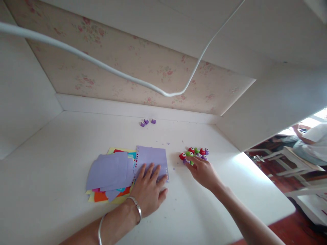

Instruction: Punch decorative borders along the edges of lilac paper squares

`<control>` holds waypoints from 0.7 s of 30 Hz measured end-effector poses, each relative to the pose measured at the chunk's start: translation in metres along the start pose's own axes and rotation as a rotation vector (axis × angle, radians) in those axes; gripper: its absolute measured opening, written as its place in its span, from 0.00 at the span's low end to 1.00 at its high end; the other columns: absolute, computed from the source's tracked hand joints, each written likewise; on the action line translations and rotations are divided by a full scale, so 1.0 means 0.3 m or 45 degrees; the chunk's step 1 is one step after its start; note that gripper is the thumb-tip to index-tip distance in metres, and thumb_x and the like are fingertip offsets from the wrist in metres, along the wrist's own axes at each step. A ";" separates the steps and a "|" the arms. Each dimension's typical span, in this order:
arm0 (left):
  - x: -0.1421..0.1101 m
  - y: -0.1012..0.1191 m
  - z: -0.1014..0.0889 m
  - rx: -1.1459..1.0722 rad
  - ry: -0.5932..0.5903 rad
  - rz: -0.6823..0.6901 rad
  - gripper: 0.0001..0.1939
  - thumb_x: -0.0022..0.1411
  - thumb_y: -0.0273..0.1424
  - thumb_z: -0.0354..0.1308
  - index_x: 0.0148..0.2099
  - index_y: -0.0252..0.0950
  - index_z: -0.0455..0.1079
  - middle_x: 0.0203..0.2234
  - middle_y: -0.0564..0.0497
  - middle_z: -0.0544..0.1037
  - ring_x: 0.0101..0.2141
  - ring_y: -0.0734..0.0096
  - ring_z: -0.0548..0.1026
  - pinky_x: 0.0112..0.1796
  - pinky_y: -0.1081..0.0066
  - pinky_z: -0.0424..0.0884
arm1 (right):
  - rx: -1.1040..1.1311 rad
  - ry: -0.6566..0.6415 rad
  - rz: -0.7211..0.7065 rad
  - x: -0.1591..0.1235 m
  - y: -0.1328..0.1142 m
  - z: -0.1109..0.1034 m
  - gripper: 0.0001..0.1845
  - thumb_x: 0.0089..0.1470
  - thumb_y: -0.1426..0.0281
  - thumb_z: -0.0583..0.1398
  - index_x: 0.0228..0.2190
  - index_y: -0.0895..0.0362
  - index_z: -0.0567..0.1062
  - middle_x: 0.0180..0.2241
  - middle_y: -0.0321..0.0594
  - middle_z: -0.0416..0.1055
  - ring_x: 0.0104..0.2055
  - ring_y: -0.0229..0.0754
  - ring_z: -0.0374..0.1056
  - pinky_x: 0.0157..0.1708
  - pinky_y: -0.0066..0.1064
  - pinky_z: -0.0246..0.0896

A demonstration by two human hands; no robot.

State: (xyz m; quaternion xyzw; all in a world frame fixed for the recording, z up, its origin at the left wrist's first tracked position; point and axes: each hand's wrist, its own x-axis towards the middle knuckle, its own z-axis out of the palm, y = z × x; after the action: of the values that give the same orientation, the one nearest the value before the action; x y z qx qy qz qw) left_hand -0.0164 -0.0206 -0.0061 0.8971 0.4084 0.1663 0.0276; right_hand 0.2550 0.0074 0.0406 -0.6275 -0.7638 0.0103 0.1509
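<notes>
So the big thing here is the white desk (51,177), running out under both hands. Next biggest is a messy pile of coloured paper (109,170), purple on top, just left of the left hand (148,194). That hand is open, fingers a bit spread, laid flat on a purple sheet (153,156) that has tiny cutouts down its left and right edges. It's pressing, not gripping.

Right hand (204,172) is half curled, fingertips at the near side of a bunch of googly-eyed pieces (197,150) in red, green and purple. Can't tell if it's actually pinching one. They look like mini craft punches to me. Three more purple ones (153,121) sit well beyond the left hand, and purple paper bits (168,143) lie between the hands, a little farther out.

My two cents: take one piece by its sides so the neighbours don't scatter, and press the sheet evenly with the left palm, fingers clear of the edges, so it can't skid.
</notes>
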 end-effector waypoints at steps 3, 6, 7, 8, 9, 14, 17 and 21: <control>0.001 0.000 -0.005 -0.014 -0.009 -0.010 0.23 0.68 0.46 0.49 0.61 0.48 0.68 0.62 0.44 0.66 0.62 0.45 0.61 0.59 0.40 0.52 | 0.001 0.067 -0.060 0.060 -0.053 -0.006 0.15 0.64 0.63 0.52 0.39 0.49 0.79 0.39 0.39 0.79 0.36 0.45 0.75 0.36 0.35 0.66; 0.003 0.003 -0.013 -0.034 -0.018 -0.023 0.23 0.68 0.46 0.49 0.61 0.48 0.68 0.62 0.44 0.65 0.62 0.45 0.61 0.60 0.40 0.52 | 0.051 -0.010 -0.076 0.176 -0.106 0.014 0.15 0.63 0.64 0.53 0.40 0.50 0.79 0.38 0.38 0.79 0.36 0.43 0.74 0.39 0.33 0.65; 0.003 0.005 -0.016 -0.040 -0.022 -0.032 0.22 0.68 0.46 0.49 0.60 0.48 0.68 0.62 0.44 0.65 0.62 0.45 0.61 0.60 0.40 0.52 | 0.080 -0.056 -0.058 0.224 -0.122 0.028 0.14 0.63 0.64 0.54 0.42 0.50 0.79 0.40 0.38 0.79 0.37 0.42 0.74 0.41 0.32 0.65; 0.003 0.007 -0.018 -0.045 -0.028 -0.042 0.22 0.68 0.46 0.50 0.60 0.48 0.68 0.62 0.44 0.65 0.62 0.44 0.62 0.60 0.40 0.52 | 0.107 -0.128 -0.044 0.273 -0.137 0.048 0.14 0.62 0.65 0.54 0.43 0.51 0.78 0.42 0.38 0.79 0.39 0.42 0.74 0.43 0.32 0.65; 0.002 0.008 -0.020 -0.048 -0.034 -0.052 0.22 0.68 0.46 0.50 0.60 0.48 0.68 0.62 0.44 0.66 0.62 0.44 0.62 0.59 0.40 0.52 | 0.116 -0.163 -0.042 0.324 -0.152 0.071 0.14 0.61 0.66 0.55 0.45 0.51 0.78 0.44 0.38 0.79 0.40 0.42 0.74 0.44 0.31 0.65; -0.007 0.008 -0.016 -0.040 -0.046 -0.076 0.22 0.68 0.45 0.49 0.61 0.47 0.67 0.62 0.43 0.66 0.62 0.43 0.62 0.59 0.40 0.53 | 0.107 -0.249 -0.030 0.553 -0.224 0.204 0.20 0.58 0.68 0.59 0.52 0.55 0.74 0.52 0.41 0.74 0.45 0.41 0.73 0.49 0.29 0.64; -0.012 0.002 -0.011 -0.050 -0.052 -0.072 0.23 0.69 0.45 0.47 0.61 0.47 0.67 0.62 0.43 0.65 0.62 0.42 0.61 0.59 0.40 0.52 | 0.059 -0.242 0.001 0.668 -0.255 0.256 0.28 0.58 0.69 0.57 0.60 0.55 0.65 0.63 0.46 0.61 0.53 0.44 0.69 0.55 0.32 0.61; -0.011 -0.003 -0.007 -0.079 -0.051 -0.080 0.23 0.69 0.45 0.47 0.61 0.45 0.67 0.62 0.43 0.65 0.62 0.43 0.62 0.59 0.41 0.54 | -0.017 -0.255 0.051 0.799 -0.265 0.281 0.33 0.61 0.66 0.55 0.65 0.53 0.55 0.69 0.48 0.45 0.59 0.51 0.64 0.57 0.39 0.60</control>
State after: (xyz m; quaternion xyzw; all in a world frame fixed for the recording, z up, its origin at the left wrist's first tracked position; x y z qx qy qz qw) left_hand -0.0198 -0.0226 -0.0051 0.8857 0.4302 0.1601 0.0686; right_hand 0.1185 0.2356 0.0287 -0.6395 -0.7624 0.0708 0.0694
